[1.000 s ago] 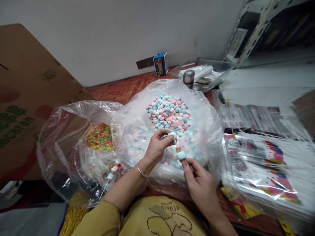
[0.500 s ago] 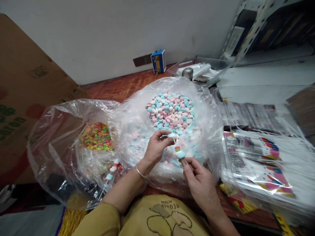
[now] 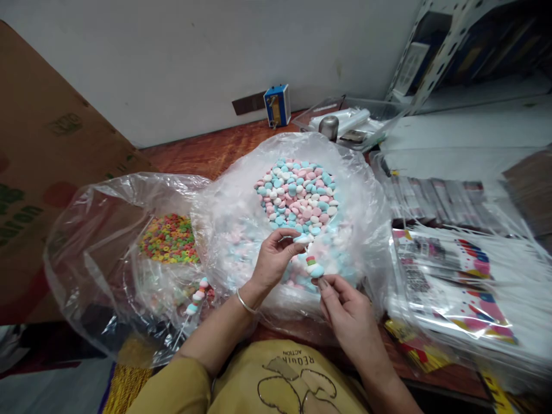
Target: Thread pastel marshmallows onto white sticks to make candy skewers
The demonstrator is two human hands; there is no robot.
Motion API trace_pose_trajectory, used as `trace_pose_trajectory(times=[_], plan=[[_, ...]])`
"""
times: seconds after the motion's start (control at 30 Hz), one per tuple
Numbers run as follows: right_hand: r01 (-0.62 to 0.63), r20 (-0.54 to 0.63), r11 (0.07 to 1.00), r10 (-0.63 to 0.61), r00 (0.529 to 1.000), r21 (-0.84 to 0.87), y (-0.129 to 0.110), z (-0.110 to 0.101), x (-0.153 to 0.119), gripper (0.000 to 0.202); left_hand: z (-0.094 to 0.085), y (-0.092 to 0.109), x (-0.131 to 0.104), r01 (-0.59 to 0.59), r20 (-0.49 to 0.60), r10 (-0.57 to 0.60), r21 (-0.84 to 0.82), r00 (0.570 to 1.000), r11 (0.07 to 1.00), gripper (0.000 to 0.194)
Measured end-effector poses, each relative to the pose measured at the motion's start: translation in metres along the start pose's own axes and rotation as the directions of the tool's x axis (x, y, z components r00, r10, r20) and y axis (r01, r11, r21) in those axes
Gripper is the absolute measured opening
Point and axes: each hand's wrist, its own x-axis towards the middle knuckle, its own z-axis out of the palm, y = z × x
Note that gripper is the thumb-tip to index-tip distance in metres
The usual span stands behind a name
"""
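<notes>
My left hand pinches a pale blue and white candy between thumb and fingertips. Just below and to the right, my right hand is closed on the lower end of a candy skewer, which carries a blue-white piece with red and green rings above it. Both hands are over a large clear bag of pink, blue and white candies. A smaller heap of colourful ring candies lies in another bag at the left. Beside my left forearm rests a loaded candy skewer.
A cardboard box stands at the left. Behind the bags are a small blue box, a metal cup and a clear tray. Printed packets and white sticks lie at the right, below a metal shelf.
The skewer in my right hand has shifted slightly left and up, nearer the candy in my left hand. Both hands keep their hold.
</notes>
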Motion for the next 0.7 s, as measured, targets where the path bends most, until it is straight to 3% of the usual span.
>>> trace_pose_trajectory(times=[0.27,0.4,0.57,0.7], plan=[[-0.083,0.037,0.984,0.078,0.996,0.159,0.003,0.006,-0.001,0.043,0.000,0.001,-0.001,-0.075,0.096,0.065,0.103,0.993,0.992,0.021],[-0.067,0.016,0.982,0.065,0.998,0.178,0.005,0.008,0.002,0.042,0.001,0.001,-0.001,-0.051,0.104,0.038,0.120,0.994,0.991,0.023],[0.083,-0.121,0.996,-0.080,0.989,0.022,0.007,0.017,0.008,0.037,0.005,-0.006,-0.004,0.035,0.074,-0.038,0.040,0.997,0.999,0.035],[0.285,-0.192,0.918,-0.343,0.920,-0.276,0.014,0.024,0.009,0.028,0.018,-0.004,-0.003,0.056,-0.095,-0.074,-0.174,0.993,0.983,0.045]])
